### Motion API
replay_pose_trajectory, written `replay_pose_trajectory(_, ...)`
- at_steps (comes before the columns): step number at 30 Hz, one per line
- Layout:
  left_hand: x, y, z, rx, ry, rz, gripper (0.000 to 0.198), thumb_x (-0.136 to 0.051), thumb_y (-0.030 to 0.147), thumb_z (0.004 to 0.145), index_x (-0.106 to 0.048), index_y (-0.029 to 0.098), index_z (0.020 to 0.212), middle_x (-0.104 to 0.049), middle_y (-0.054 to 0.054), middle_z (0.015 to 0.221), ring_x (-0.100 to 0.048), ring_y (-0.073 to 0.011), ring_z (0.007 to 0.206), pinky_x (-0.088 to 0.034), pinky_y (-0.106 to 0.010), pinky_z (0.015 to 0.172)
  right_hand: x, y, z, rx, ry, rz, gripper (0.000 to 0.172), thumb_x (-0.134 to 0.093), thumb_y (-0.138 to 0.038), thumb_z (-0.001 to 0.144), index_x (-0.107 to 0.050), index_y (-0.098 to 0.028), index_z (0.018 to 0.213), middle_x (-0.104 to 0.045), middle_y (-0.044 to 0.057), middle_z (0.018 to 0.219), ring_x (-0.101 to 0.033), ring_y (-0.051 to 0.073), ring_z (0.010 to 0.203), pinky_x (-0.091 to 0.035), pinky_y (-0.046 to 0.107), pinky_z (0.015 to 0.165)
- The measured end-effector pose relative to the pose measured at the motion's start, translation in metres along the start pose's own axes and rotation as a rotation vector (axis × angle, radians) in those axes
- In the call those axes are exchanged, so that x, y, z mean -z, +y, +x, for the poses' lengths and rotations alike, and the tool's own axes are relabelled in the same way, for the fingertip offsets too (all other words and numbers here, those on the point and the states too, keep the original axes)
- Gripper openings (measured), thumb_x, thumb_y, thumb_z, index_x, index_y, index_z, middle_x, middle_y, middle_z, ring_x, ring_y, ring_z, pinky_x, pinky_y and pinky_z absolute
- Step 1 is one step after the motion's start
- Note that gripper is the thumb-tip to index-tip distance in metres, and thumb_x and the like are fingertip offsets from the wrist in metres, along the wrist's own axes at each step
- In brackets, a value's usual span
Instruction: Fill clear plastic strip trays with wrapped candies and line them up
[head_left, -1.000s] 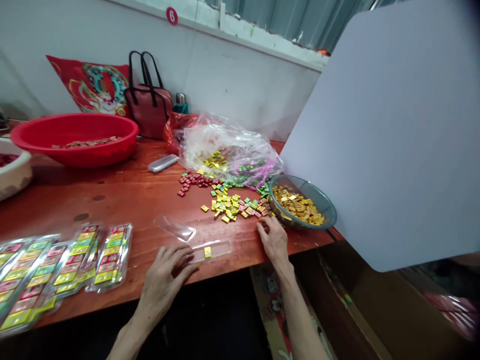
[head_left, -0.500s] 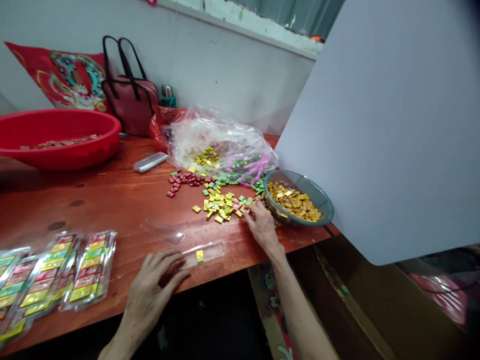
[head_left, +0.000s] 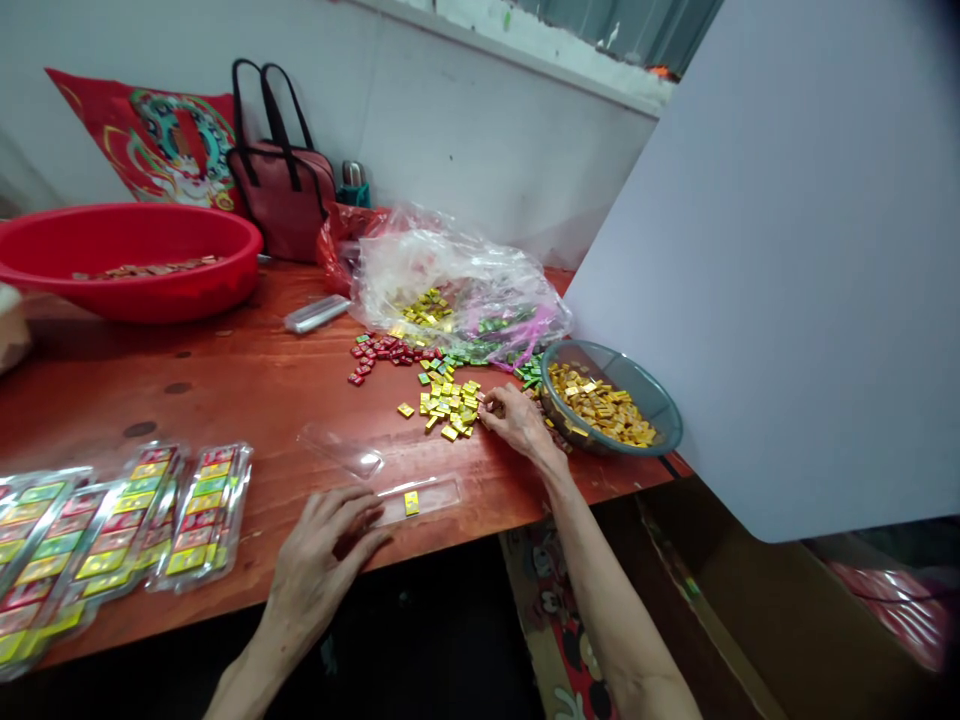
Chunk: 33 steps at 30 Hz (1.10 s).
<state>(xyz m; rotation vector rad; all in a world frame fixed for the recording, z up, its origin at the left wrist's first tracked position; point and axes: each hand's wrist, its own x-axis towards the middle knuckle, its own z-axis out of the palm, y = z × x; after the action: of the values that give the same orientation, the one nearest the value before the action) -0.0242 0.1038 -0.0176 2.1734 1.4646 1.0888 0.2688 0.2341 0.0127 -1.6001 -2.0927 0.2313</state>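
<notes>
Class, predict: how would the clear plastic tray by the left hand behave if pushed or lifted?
Thin and light-looking, the clear plastic tray probably flexes easily. On the glossy wooden table it may skid, and the gold-wrapped piece inside could slide.

Far end of my bench (head_left: 150,370), beyond the work

From here I see a wide red plastic basin (head_left: 241,262) at the left, with a thin layer of small brown pieces (head_left: 146,268) in its bottom. Behind it, a red cushion (head_left: 176,150) with a round embroidered motif leans on the white wall (head_left: 465,130), beside a dull-pink handbag (head_left: 285,205) with black handles. A steel flask (head_left: 352,175) stands just past the bag, and a red plastic bag (head_left: 337,250) is bunched nearby. A slim silver packet (head_left: 316,314) lies on the bench. A large white board (head_left: 765,260) stands at the right, above a cardboard carton (head_left: 720,600), and a Mickey Mouse print (head_left: 555,630) shows below the bench edge.
</notes>
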Motion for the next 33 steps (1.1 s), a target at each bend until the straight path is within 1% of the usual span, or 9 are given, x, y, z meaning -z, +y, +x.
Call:
replay_pose_trajectory(5, 0.000, 0.001, 0.000, 0.011, -0.016, 0.000, 0.029, -0.061, 0.046, 0.085, -0.066, 0.024, 0.103, -0.066, -0.005, 0.104, -0.058, -0.0243, 0.099, -0.049, -0.038, 0.083, 0.003, 0.005, 0.005, 0.048, -0.013, 0.094, 0.006, -0.060, -0.022, 0.082, -0.063, -0.016, 0.082, -0.059, 0.001, 0.081, -0.053, 0.011, 0.069, -0.041, 0.024, 0.066)
replay_pose_trajectory(8, 0.001, 0.003, 0.000, 0.018, -0.019, 0.004, 0.028, -0.062, 0.043, 0.085, -0.065, 0.023, 0.104, -0.066, -0.005, 0.103, -0.057, -0.0239, 0.098, -0.048, -0.037, 0.083, 0.014, -0.001, -0.005, 0.048, 0.021, 0.174, 0.008, -0.061, -0.024, 0.081, -0.061, -0.016, 0.082, -0.059, 0.001, 0.079, -0.053, 0.012, 0.068, -0.042, 0.025, 0.065)
replay_pose_trajectory(10, 0.001, 0.004, 0.000, 0.021, -0.017, -0.003, 0.027, -0.063, 0.043, 0.085, -0.065, 0.022, 0.103, -0.066, -0.005, 0.103, -0.056, -0.0239, 0.098, -0.048, -0.037, 0.082, 0.021, -0.015, -0.022, 0.040, 0.038, 0.252, 0.011, -0.058, -0.026, 0.083, -0.061, -0.016, 0.087, -0.061, 0.002, 0.082, -0.054, 0.013, 0.071, -0.043, 0.025, 0.067)
replay_pose_trajectory(12, 0.002, 0.005, -0.001, 0.023, -0.018, -0.020, 0.027, -0.063, 0.042, 0.085, -0.065, 0.022, 0.104, -0.066, -0.005, 0.104, -0.056, -0.0238, 0.098, -0.048, -0.036, 0.083, 0.022, -0.035, -0.043, 0.046, -0.014, 0.341, 0.012, -0.054, -0.026, 0.086, -0.061, -0.018, 0.092, -0.062, 0.002, 0.087, -0.056, 0.014, 0.077, -0.045, 0.026, 0.071)
replay_pose_trajectory(15, 0.001, 0.005, -0.001, 0.024, -0.013, -0.042, 0.027, -0.062, 0.041, 0.086, -0.065, 0.022, 0.105, -0.065, -0.006, 0.105, -0.057, -0.0238, 0.099, -0.049, -0.037, 0.083, 0.011, -0.069, -0.072, 0.124, -0.185, 0.417, 0.008, -0.055, -0.024, 0.087, -0.061, -0.020, 0.092, -0.062, 0.001, 0.087, -0.056, 0.014, 0.079, -0.045, 0.025, 0.071)
replay_pose_trajectory(17, 0.001, 0.005, -0.001, 0.028, -0.006, -0.050, 0.027, -0.063, 0.041, 0.085, -0.065, 0.023, 0.105, -0.065, -0.006, 0.105, -0.057, -0.0241, 0.099, -0.049, -0.038, 0.084, 0.000, -0.085, -0.084, 0.182, -0.217, 0.391, 0.004, -0.057, -0.021, 0.087, -0.061, -0.020, 0.088, -0.061, 0.001, 0.086, -0.056, 0.015, 0.081, -0.045, 0.026, 0.073)
replay_pose_trajectory(21, 0.001, 0.004, -0.001, 0.034, -0.012, -0.062, 0.027, -0.063, 0.041, 0.085, -0.065, 0.023, 0.104, -0.065, -0.007, 0.104, -0.057, -0.0244, 0.098, -0.050, -0.038, 0.083, -0.019, -0.095, -0.096, 0.213, -0.131, 0.266, 0.008, -0.055, -0.019, 0.091, -0.062, -0.020, 0.087, -0.061, 0.003, 0.088, -0.054, 0.018, 0.085, -0.044, 0.030, 0.077)
replay_pose_trajectory(27, 0.000, 0.003, -0.002, 0.034, 0.002, -0.088, 0.024, -0.062, 0.039, 0.086, -0.064, 0.023, 0.105, -0.065, -0.007, 0.103, -0.057, -0.0232, 0.096, -0.049, -0.037, 0.082, -0.037, -0.087, -0.109, 0.321, 0.020, 0.033, 0.020, -0.045, -0.019, 0.096, -0.063, -0.024, 0.103, -0.064, 0.006, 0.099, -0.054, 0.021, 0.089, -0.043, 0.036, 0.082)
replay_pose_trajectory(33, -0.001, 0.003, -0.003, 0.041, -0.006, -0.103, 0.024, -0.063, 0.036, 0.086, -0.063, 0.023, 0.106, -0.065, -0.005, 0.103, -0.056, -0.0221, 0.093, -0.049, -0.034, 0.079, -0.050, -0.082, -0.115, 0.363, 0.082, -0.078, 0.028, -0.041, -0.015, 0.097, -0.059, -0.023, 0.117, -0.065, 0.007, 0.109, -0.054, 0.023, 0.097, -0.042, 0.039, 0.088)
